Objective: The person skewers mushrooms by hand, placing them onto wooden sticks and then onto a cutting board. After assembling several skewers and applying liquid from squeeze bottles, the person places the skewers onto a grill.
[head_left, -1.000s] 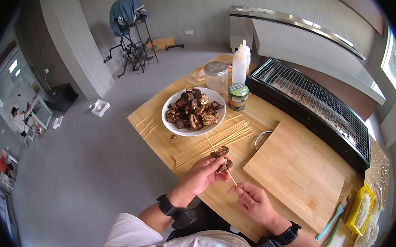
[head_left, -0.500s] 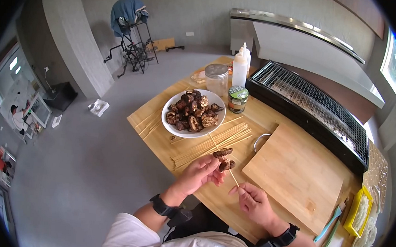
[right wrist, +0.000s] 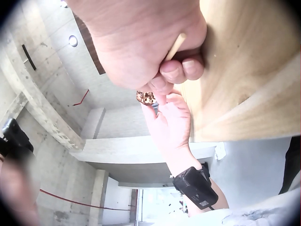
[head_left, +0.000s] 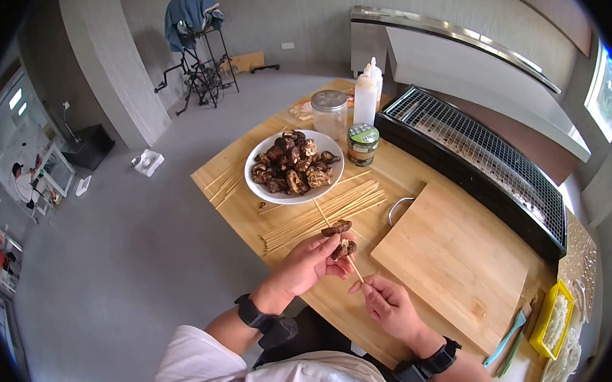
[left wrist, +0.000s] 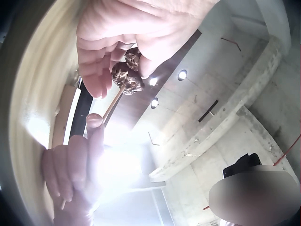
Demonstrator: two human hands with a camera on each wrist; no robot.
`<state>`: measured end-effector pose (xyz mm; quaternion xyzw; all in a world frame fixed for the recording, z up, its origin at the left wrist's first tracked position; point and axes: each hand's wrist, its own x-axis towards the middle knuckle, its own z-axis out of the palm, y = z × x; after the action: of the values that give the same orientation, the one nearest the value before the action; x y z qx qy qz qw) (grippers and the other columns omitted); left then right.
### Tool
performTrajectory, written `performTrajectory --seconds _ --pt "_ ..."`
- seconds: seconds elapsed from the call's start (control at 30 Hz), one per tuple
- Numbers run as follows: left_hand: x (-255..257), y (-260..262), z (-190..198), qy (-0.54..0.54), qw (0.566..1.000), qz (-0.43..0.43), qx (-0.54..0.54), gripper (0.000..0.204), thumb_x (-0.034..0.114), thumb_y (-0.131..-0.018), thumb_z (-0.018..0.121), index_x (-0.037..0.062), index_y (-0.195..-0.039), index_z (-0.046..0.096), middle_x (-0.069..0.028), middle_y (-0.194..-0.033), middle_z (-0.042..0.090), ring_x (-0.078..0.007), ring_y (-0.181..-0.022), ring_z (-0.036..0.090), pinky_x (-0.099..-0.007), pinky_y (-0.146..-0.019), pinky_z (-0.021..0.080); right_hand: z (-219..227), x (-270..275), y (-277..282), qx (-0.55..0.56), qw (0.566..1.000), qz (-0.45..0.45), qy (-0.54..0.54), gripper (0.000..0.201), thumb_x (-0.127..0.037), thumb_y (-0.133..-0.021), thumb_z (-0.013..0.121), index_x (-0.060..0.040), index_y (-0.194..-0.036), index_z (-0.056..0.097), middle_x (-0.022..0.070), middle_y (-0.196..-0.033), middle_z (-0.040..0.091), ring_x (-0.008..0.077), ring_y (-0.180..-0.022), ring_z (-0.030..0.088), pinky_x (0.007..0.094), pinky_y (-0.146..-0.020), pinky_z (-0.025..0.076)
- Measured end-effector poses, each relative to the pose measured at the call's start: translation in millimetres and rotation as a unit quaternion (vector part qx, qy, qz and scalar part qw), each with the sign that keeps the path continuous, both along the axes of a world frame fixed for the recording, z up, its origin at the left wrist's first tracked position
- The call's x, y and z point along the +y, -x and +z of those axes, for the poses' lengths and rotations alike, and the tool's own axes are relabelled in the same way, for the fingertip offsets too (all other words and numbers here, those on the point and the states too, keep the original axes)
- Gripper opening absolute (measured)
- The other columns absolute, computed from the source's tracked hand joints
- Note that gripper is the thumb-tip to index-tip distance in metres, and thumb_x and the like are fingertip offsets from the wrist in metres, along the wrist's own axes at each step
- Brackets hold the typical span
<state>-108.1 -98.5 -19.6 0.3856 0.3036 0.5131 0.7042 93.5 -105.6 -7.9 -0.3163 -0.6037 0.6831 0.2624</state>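
Observation:
Two brown, cracked-cap shiitake mushrooms, an upper one [head_left: 337, 228] and a lower one [head_left: 344, 249], are threaded on a bamboo skewer [head_left: 355, 268]. My left hand [head_left: 303, 267] holds them between thumb and fingers, as the left wrist view shows from below. My right hand [head_left: 392, 307] grips the skewer's lower part with curled fingers; its blunt end [right wrist: 176, 46] sticks out of the fist in the right wrist view. Beyond the hands, a white plate [head_left: 292, 201] carries a heap of shiitake. Loose bamboo skewers [head_left: 329, 217] lie between the plate and my left hand.
Right of the hands lies a wooden cutting board [head_left: 453, 265]. Behind it stands a long black grill [head_left: 475, 164]. A jar [head_left: 329, 114], a green-lidded can [head_left: 362, 145] and squeeze bottles [head_left: 365, 99] stand near the plate. A yellow tray [head_left: 554, 318] and a blue brush [head_left: 505, 340] are at right.
Half a second ago the left fingers had loosened from the mushrooms; now thumb and fingers close around them again. The right hand keeps its grip on the skewer. The head view has shifted slightly.

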Motion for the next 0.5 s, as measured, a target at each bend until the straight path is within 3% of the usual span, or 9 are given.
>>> performTrajectory --seconds 0.23,0.5 --pt "-3 -13 2 0.015 0.998 0.027 -0.055 0.034 0.032 -0.093 0.042 0.004 -0.111 0.05 -0.0076 -0.09 0.059 -0.0158 -0.083 0.061 -0.0275 -0.072 0.05 0 -1 0 -0.026 0.999 -0.012 -0.016 0.02 -0.017 -0.094 0.041 -0.005 -0.095 0.057 -0.006 -0.052 0.033 0.0029 -0.046 0.03 0.0213 -0.043 0.027" --pt "3 -12 1 -0.01 0.995 0.069 -0.075 0.03 0.025 -0.093 0.042 0.0011 -0.109 0.051 -0.0119 -0.099 0.059 -0.0223 -0.093 0.06 -0.0317 -0.081 0.05 3 -1 1 -0.036 0.999 -0.011 -0.026 0.025 -0.022 -0.095 0.039 -0.0039 -0.095 0.056 -0.0064 -0.052 0.035 0.0027 -0.046 0.031 0.0189 -0.043 0.024"
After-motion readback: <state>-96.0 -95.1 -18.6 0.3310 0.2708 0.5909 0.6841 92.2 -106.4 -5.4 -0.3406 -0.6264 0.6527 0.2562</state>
